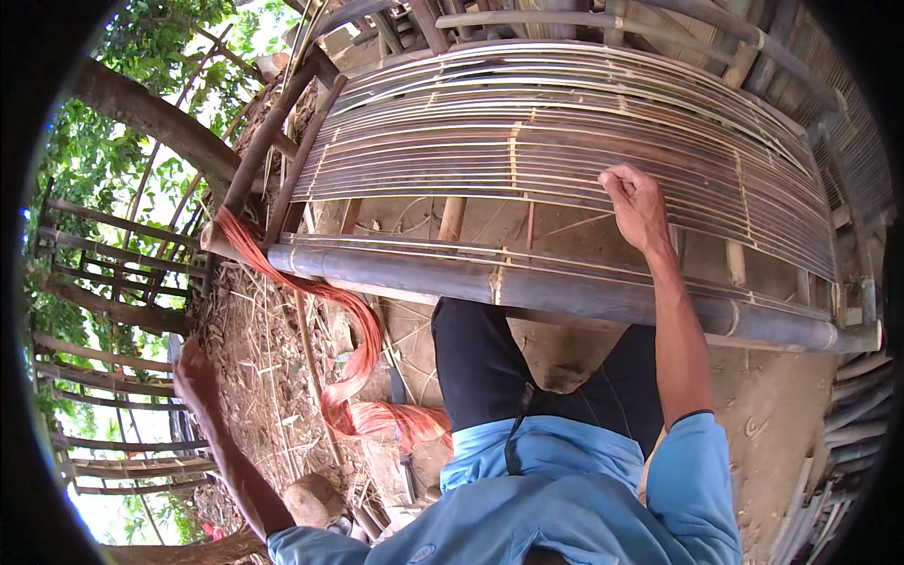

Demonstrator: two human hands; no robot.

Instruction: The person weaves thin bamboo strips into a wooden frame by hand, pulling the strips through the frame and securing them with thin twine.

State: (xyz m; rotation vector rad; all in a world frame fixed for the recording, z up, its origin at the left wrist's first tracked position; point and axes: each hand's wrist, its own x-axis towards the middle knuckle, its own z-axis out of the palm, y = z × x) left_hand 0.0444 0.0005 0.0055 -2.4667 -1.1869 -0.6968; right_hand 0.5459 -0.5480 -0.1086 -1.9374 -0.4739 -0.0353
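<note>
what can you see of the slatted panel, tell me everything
The slatted panel looks like bamboo: many thin, pale and brownish strips run lengthwise with narrow gaps, crossed by pale bindings. Toward the far edge the strips look uneven. It lies spread out beyond the thick dark front pole, with an open gap between them. The right hand is at its near edge; whether it touches cannot be told.

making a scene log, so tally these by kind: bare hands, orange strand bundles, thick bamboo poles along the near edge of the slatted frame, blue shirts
Bare hands: 2 (left hand, right hand)
Orange strand bundle: 1
Thick near-edge bamboo pole: 1
Blue shirt: 1
Total: 5
</note>
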